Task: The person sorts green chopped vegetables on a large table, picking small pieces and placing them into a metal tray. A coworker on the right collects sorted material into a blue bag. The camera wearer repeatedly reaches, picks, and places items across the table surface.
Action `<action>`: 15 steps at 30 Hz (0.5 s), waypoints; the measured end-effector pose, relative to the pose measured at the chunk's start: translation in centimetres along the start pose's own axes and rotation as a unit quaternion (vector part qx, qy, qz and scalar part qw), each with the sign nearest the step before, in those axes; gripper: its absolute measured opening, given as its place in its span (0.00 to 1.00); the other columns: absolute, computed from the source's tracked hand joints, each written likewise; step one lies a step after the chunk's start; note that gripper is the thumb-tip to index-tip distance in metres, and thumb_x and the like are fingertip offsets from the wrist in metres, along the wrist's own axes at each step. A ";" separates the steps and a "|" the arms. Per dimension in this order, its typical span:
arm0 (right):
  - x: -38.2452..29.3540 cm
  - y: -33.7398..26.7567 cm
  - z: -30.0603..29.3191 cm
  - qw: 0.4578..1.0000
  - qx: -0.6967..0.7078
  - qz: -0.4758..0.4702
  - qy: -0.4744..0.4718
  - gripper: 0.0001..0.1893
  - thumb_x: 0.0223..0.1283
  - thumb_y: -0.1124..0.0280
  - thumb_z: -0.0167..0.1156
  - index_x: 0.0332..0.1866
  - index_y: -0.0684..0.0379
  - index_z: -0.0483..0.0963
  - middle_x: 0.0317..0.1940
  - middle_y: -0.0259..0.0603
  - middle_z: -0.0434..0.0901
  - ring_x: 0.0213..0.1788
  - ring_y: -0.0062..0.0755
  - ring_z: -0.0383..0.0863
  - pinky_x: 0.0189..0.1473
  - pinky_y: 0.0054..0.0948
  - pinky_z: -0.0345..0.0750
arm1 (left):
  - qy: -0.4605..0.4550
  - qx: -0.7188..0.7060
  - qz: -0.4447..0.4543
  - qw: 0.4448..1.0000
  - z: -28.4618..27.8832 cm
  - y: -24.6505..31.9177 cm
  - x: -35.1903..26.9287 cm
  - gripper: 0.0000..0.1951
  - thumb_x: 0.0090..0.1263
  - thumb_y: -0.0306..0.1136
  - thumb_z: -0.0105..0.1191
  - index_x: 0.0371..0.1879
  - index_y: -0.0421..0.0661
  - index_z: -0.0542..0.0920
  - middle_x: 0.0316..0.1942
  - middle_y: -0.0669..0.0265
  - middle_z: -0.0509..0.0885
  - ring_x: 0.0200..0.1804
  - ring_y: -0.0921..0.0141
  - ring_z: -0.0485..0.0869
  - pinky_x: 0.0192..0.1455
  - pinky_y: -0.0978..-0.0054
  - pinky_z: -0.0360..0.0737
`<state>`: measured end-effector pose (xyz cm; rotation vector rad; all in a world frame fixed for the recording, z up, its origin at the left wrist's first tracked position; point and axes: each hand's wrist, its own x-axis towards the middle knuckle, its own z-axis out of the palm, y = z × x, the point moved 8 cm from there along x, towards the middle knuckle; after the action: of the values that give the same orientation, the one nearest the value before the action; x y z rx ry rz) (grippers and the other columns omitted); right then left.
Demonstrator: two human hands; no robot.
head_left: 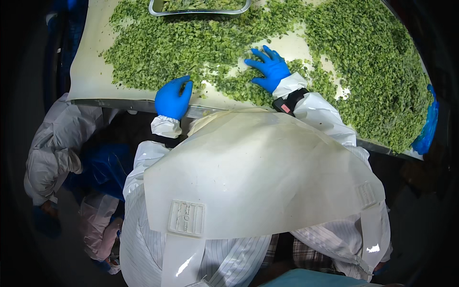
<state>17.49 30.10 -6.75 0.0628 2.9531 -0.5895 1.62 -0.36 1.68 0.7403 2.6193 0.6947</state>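
Observation:
Small chopped green vegetable pieces (172, 46) lie in a wide, uneven layer on a pale tabletop (89, 79). My right hand (272, 71), in a blue glove, rests over a thin patch of them with its fingers spread. At the table's near edge is my left hand (172, 98), also gloved in blue. Its thumb and forefinger curve towards each other beside the pieces, and its palm and other fingers are hidden. A metal tray (200, 13) holding paler green pieces stands at the top, partly cut off by the frame.
A thicker mass of green pieces (369, 71) covers the table's right side. Blue plastic (426, 125) hangs at the right edge. A stiff white apron (251, 165) bulges before my body against the table edge. Another person's white-clad leg (61, 143) and a blue plastic object (104, 168) are at left.

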 end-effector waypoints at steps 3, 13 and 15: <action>-6.4 11.8 -3.8 0.966 -0.089 0.210 0.122 0.29 0.72 0.63 0.70 0.77 0.29 0.81 0.86 0.39 0.74 0.90 0.64 0.62 0.88 0.59 0.64 | -0.011 -0.003 -0.017 1.000 0.2 -0.4 -0.1 0.19 0.84 0.48 0.63 0.63 0.50 0.93 0.54 0.52 0.95 0.50 0.52 0.94 0.52 0.57 0.88; -23.1 14.1 -2.2 0.829 0.145 0.540 0.029 0.47 0.78 0.45 0.70 0.94 0.45 0.58 0.72 0.61 0.85 0.70 0.50 0.89 0.68 0.43 0.85 | 0.033 0.018 0.032 0.999 0.3 -0.5 -0.1 0.20 0.83 0.49 0.63 0.62 0.50 0.94 0.53 0.54 0.96 0.47 0.54 0.95 0.51 0.58 0.89; -18.5 7.5 1.3 0.782 0.467 0.411 -0.046 0.43 0.82 0.51 0.68 0.95 0.44 0.58 0.75 0.58 0.84 0.69 0.41 0.89 0.70 0.39 0.83 | 0.027 0.014 0.023 0.999 0.5 -0.9 -0.3 0.20 0.83 0.50 0.63 0.61 0.51 0.94 0.53 0.54 0.96 0.47 0.54 0.95 0.51 0.57 0.89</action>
<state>36.45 36.22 -8.23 1.2506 1.8841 -1.6629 1.70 -1.03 0.83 0.8025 2.6727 0.7026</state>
